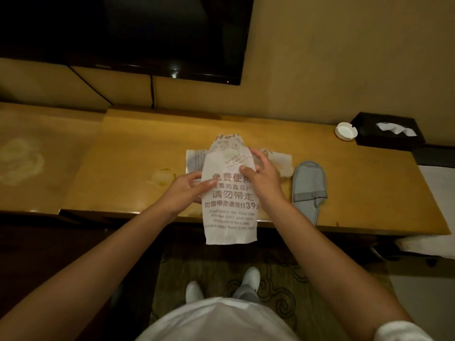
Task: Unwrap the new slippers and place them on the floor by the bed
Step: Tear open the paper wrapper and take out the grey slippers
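Over the front edge of the wooden desk, two bare hands hold up a white paper slipper wrapper. It has brown Chinese and English words printed on it. Its bottom end hangs down past the desk edge. The left hand pinches the left side of the wrapper, with the thumb on the front and the other fingers curled behind it. The right hand grips the right side near the top, with its thumb on the front and its fingers bent around the edge. I cannot tell if a slipper is inside the wrapper.

Just behind the wrapper, another torn white wrapper lies flat on the desk. Beside the right hand, one grey slipper lies on the desk with no wrapper on it. Its heel end sticks out a little over the front edge.

At the far right of the desk sits a small white ashtray. Right next to it is a black tissue box with a white tissue poking out. A dark flat TV hangs on the wall above the desk, and a black cable runs down from it. Down below, the person's feet in white shoes stand on a patterned carpet.
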